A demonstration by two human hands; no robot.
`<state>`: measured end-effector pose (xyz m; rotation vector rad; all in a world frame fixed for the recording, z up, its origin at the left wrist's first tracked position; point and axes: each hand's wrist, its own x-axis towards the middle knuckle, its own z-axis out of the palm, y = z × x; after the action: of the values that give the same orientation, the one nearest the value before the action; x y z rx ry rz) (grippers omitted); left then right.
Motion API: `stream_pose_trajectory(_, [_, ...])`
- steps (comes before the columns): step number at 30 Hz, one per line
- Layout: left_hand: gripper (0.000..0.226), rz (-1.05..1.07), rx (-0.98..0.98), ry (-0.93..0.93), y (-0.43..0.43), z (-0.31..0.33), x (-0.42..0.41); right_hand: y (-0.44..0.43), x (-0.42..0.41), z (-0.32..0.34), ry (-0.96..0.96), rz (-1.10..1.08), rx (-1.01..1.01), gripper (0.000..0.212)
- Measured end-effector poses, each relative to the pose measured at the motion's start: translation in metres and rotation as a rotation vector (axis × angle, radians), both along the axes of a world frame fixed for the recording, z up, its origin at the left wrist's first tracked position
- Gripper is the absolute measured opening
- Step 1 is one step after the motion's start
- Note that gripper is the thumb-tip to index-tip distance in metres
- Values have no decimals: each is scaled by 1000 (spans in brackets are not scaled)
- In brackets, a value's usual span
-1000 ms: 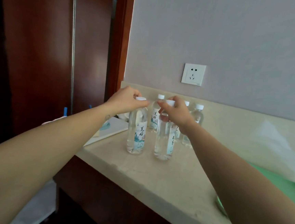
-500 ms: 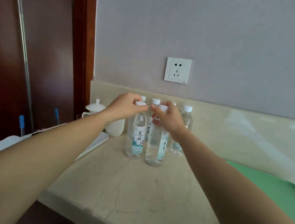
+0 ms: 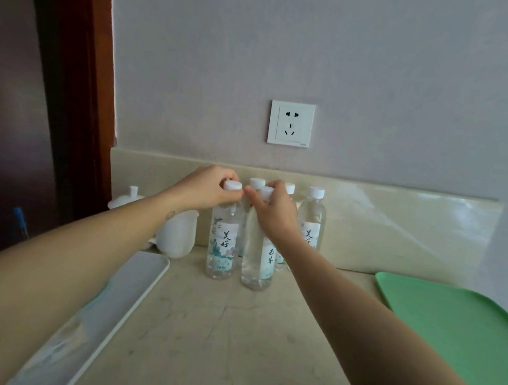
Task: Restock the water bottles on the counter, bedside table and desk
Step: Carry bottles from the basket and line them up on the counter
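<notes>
Several clear water bottles with white caps and pale labels stand on the beige stone counter (image 3: 218, 342) near the back wall. My left hand (image 3: 205, 189) grips the neck and cap of the front left bottle (image 3: 223, 245). My right hand (image 3: 272, 209) grips the neck of the front right bottle (image 3: 254, 260), which stands just beside it. Both front bottles rest upright on the counter. Behind them stand more bottles, one at the right (image 3: 312, 225) in plain sight and the others partly hidden by my hands.
A white lidded cup (image 3: 175, 237) stands left of the bottles. A white tray (image 3: 94, 322) lies along the counter's left side and a green tray (image 3: 455, 332) at the right. A wall socket (image 3: 291, 124) sits above the bottles. Dark wooden door frame at left.
My view has come closer and swung right, square to the counter. Both hands keep their hold on the two front bottles, which now stand nearer the back row.
</notes>
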<state>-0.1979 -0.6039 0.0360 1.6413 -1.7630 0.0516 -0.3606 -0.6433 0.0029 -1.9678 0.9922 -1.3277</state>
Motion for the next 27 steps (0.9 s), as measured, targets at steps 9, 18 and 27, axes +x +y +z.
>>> stream_pose_trajectory(9, [13, -127, 61, -103, -7, 7, 20, 11, 15, 4, 9, -44, 87, 47])
stream_pose_trajectory(18, [36, -191, 159, -121, 1, 14, 30, 12, 4, 24, 128, -1, 63, 35])
stream_pose_trajectory(27, [25, -243, 238, -23, 1, 16, 27, 12, -20, 27, 236, 98, 26, 33])
